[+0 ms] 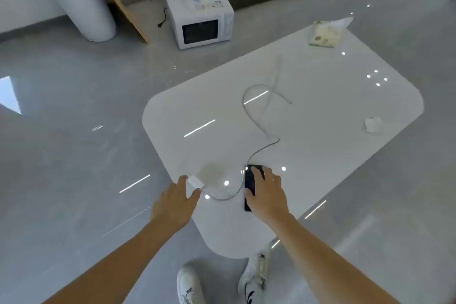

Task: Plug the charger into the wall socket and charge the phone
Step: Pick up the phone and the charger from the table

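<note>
Risked dragging the phone [249,186], pinned flat under the right grip [267,194], off the worktop [320,116] once the open, empty left grip [176,201] lifted the charger [195,181] at its fingertips.

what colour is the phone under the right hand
Black, a dark glossy slab; the phone shows best in the head view, partly covered by the right hand.

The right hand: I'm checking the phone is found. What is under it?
Under the right hand lies a black phone flat on the white table. Its far end and left edge show; the rest, including any port, is covered by the hand.
</note>
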